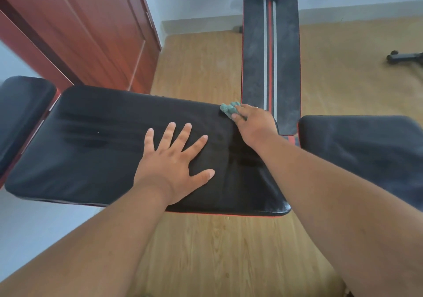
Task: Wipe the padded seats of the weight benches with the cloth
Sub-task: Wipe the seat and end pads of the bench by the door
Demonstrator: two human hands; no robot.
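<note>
**Two hands on pad, cloth at far corner**

Right-hand fingers (238, 115) were seen clenched on the bunched cloth (229, 109), pressed at the far right corner of the seat pad (91, 141). Left hand (174, 161) was laid flat, fingers splayed, holding nothing. Risk judged: cloth could be swept off the edge, leaving the corner unwiped. Dusty striped bench (270, 56) and right-side pad (366, 150) were judged likely missed.
</note>
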